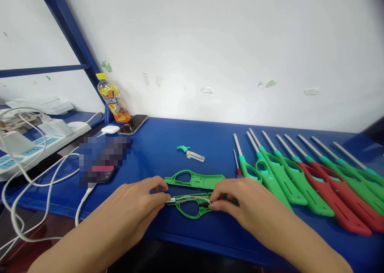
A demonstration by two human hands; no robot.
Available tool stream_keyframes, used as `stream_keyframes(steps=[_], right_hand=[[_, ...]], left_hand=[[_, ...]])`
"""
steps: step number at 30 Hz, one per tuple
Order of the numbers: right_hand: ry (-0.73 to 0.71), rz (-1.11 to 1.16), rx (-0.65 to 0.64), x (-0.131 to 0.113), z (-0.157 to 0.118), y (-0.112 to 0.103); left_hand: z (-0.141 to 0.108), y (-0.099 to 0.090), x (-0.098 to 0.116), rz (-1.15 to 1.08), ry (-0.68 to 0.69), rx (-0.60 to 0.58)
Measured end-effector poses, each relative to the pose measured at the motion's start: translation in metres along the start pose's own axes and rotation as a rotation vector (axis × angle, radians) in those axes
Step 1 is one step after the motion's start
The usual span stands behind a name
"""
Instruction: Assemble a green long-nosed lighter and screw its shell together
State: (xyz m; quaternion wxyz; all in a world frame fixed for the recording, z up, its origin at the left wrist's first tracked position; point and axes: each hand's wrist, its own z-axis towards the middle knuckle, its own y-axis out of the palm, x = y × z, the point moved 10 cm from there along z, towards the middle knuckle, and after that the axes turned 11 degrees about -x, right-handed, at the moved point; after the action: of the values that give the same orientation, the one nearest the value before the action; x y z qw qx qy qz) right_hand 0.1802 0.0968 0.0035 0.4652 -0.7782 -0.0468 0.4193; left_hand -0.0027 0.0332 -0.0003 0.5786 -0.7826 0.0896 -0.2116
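An opened green lighter half [192, 215] lies on the blue table, with a thin white wire and a black part inside its shell. My left hand [144, 199] pinches the metal tube [171, 201] at its left end. The fingertips of my right hand [231, 197] are closed on the white wire [209, 200] at the shell's right part. Just behind lies the other green shell half [207, 181], inner side up. Farther back are a teal trigger [183, 148] and a clear fuel tank [195, 156].
Several assembled green lighters [288, 185] and red lighters [336, 201] line the right side, beside a screwdriver [238, 172]. At the left are a drink bottle [115, 101], a phone [133, 124], a power strip [39, 147] and white cables.
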Motion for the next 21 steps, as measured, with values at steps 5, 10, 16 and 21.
stream_keyframes(steps=[5,10,16,21], right_hand=[[0.003,-0.008,-0.005,-0.001,0.0003,-0.0002],[-0.013,0.003,0.003,-0.0002,0.0003,-0.0001],[0.003,0.013,-0.006,0.0017,0.0025,0.0013],[0.002,0.006,-0.004,0.0025,0.0015,0.0007]], left_hand=[[0.0001,0.0009,-0.0041,0.007,-0.01,0.012],[-0.0004,0.0017,-0.0055,0.029,0.003,0.04],[-0.0045,0.0071,-0.0099,0.074,-0.053,0.095],[-0.0051,0.0087,-0.0072,0.098,-0.041,0.113]])
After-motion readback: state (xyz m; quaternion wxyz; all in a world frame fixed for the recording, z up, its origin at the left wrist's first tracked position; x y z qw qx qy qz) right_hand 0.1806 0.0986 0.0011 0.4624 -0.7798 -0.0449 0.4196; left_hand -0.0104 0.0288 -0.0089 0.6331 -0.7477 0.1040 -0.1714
